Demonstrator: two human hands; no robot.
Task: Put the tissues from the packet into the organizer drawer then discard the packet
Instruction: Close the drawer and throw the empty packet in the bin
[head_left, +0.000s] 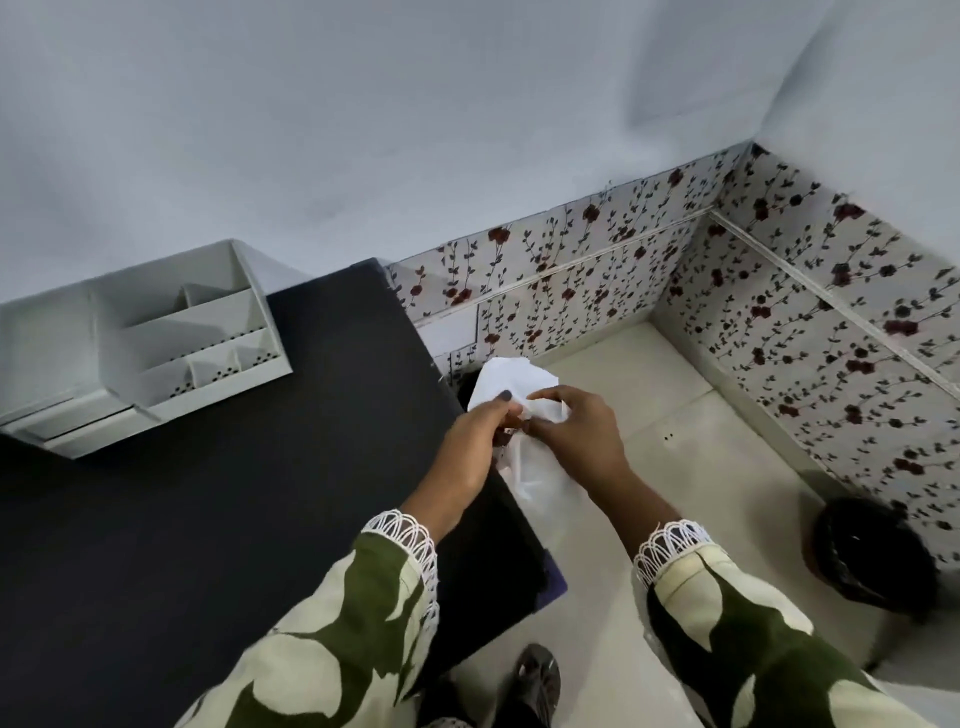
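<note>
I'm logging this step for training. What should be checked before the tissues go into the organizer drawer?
1. Both hands on the packet: ok; left hand and right hand pinch the white packet.
2. Tissues out of the packet: cannot tell.
3. Organizer within view on the black table: ok.
4. Drawer open enough to load: not ok; it looks nearly shut.
5. Bin for discarding the packet: ok, on the floor at right.
</note>
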